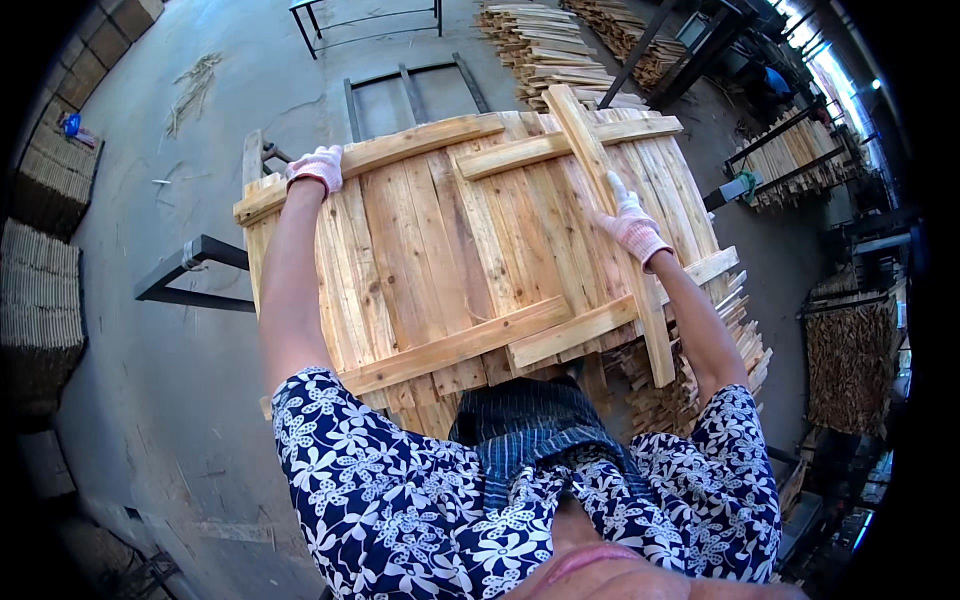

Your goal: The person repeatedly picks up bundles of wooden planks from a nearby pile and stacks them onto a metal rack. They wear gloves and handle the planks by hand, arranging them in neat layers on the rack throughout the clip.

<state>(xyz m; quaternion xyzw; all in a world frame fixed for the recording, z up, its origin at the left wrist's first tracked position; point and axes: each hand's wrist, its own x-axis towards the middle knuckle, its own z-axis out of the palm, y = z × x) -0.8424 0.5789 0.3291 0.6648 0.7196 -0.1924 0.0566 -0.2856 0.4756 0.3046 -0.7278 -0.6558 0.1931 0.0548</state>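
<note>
In front of me lies a wide layer of planks point(420, 240) set side by side. Wooden strips cross it near its far and near edges, among them a far left strip point(410, 143), a far right strip point(570, 148) and a near left strip point(455, 345). My left hand point(316, 168), in a pale pink and white glove, is closed over the far left strip. A longer loose plank point(580, 130) lies across the right-hand strips, running from far to near. My gloved right hand point(634, 226) grips this plank around its middle, index finger along it.
Dark metal frames stand left point(195, 265) and beyond point(410, 85) the planks. Long stacks of wood strips point(540, 45) lie at the far right, with more strips point(745, 350) close on my right. Bundled stacks point(40, 290) line the left side. A metal table point(370, 20) stands farther back.
</note>
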